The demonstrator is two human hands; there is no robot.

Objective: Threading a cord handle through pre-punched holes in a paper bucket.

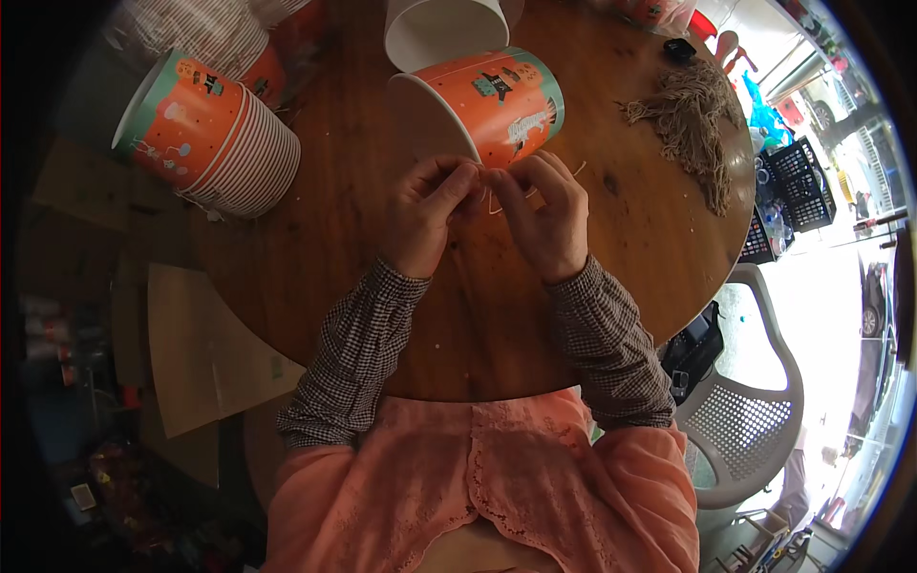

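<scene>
An orange paper bucket with a green band and printed figures lies on its side on the round wooden table, its white rim toward the left. At the near edge of that rim, my left hand and my right hand meet, thumbs and index fingers pinched together. A thin pale string shows around the right fingers, and a loop hangs below them. Both hands seem closed on this string; the fingers hide the exact point they grip.
A nested stack of similar buckets tilts at the left, with more wrapped in plastic behind. A white bucket lies at the far side. Beige strings are bundled on the right of the table. A grey chair and black crates stand beyond.
</scene>
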